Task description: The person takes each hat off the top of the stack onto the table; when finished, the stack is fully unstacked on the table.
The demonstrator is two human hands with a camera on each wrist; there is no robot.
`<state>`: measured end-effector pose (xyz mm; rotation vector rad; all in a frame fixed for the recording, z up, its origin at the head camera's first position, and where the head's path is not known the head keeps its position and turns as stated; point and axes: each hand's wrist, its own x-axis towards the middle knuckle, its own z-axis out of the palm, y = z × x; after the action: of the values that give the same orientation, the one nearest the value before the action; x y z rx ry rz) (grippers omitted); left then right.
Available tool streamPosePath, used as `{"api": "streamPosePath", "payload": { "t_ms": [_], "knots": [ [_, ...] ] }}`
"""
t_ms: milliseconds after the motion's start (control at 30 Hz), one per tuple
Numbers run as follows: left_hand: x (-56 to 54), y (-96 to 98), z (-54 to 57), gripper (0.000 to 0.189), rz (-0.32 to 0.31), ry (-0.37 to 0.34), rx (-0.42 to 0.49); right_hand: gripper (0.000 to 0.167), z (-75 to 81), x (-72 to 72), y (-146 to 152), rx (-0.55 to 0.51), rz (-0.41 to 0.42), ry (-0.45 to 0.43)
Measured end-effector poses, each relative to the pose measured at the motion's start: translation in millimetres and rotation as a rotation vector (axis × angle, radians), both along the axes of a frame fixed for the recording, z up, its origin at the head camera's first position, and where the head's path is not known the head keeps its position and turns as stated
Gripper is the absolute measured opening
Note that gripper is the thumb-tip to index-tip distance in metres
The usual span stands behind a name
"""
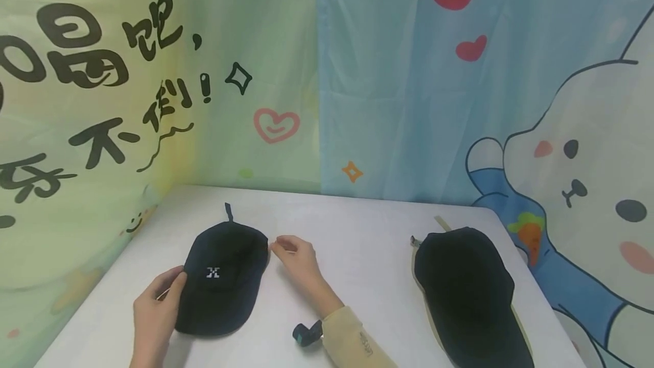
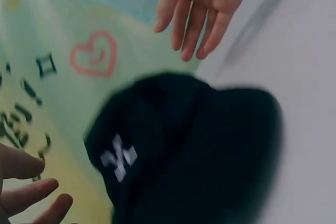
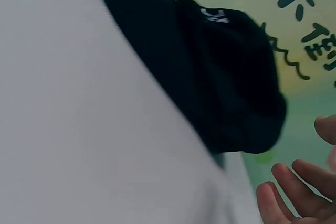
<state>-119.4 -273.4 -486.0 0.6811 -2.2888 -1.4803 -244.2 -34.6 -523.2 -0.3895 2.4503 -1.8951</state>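
Left hand (image 1: 155, 305): fingers released and loosely bent, beside the left side of the black cap (image 1: 225, 300).
Right hand (image 1: 298, 260): fingers released and loosely curved, tips just beside the cap's right side; both wrist views show a gap there.
Table (image 1: 368, 277): white; its far edge runs beyond the fingertips of both hands, along the printed curtain (image 1: 368, 72); its left edge slants past the outer side of the left fingers.
Room for moving: wide from the right fingers across to the second cap (image 1: 465, 294), which lies well apart; narrower outside the left fingers.
Sleeve (image 1: 352, 339): behind the right fingers, a small black object (image 1: 305, 335) beside its cuff.
Cap position: on the table, between the fingers of the two hands.
Cap appearance: rounded crown, brim (image 1: 212, 320) toward the person, white emblem (image 1: 213, 272) uppermost, strap (image 1: 229, 212) projecting beyond the fingertips.
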Motion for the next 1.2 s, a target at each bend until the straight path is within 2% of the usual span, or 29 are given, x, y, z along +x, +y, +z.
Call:
{"api": "streamPosePath", "payload": {
  "t_ms": [100, 200, 367, 500, 633, 767, 900, 1033, 1200],
  "knots": [
    [-8.4, 12.5, 14.3, 0.046, -0.037, 0.078, -0.034, 0.039, 22.0, -1.8, 12.5, 0.023, 0.0, 0.04],
    [-16.5, 28.8, 27.9, 0.042, -0.099, 0.163, -0.079, 0.039, 43.7, -7.9, 28.5, 0.039, -0.005, 0.084],
    [-30.6, 58.8, 47.8, 0.038, -0.256, 0.279, -0.102, 0.038, 78.4, -18.8, 62.0, 0.065, -0.026, 0.145],
    [-44.7, 90.6, 59.4, 0.034, -0.395, 0.311, -0.054, 0.04, 105.1, -25.3, 99.2, 0.086, -0.035, 0.168],
    [-53.6, 133.1, 63.8, 0.03, -0.553, 0.302, 0.039, 0.045, 128.2, -32.1, 147.7, 0.166, -0.064, 0.186],
    [-54.4, 180.5, 57.4, 0.033, -0.727, 0.233, 0.129, 0.054, 144.1, -38.0, 207.6, 0.313, -0.128, 0.176],
    [-51.1, 223.8, 41.6, 0.045, -0.866, 0.079, 0.25, 0.067, 150.1, -37.5, 272.4, 0.455, -0.201, 0.094],
    [-44.6, 260.1, 23.3, 0.053, -0.936, -0.082, 0.431, 0.072, 144.3, -28.9, 330.1, 0.558, -0.263, 0.016],
    [-32.2, 294.7, 3.4, 0.056, -0.984, -0.23, 0.634, 0.074, 124.8, -17.4, 385.5, 0.649, -0.283, -0.099]
  ]
}}
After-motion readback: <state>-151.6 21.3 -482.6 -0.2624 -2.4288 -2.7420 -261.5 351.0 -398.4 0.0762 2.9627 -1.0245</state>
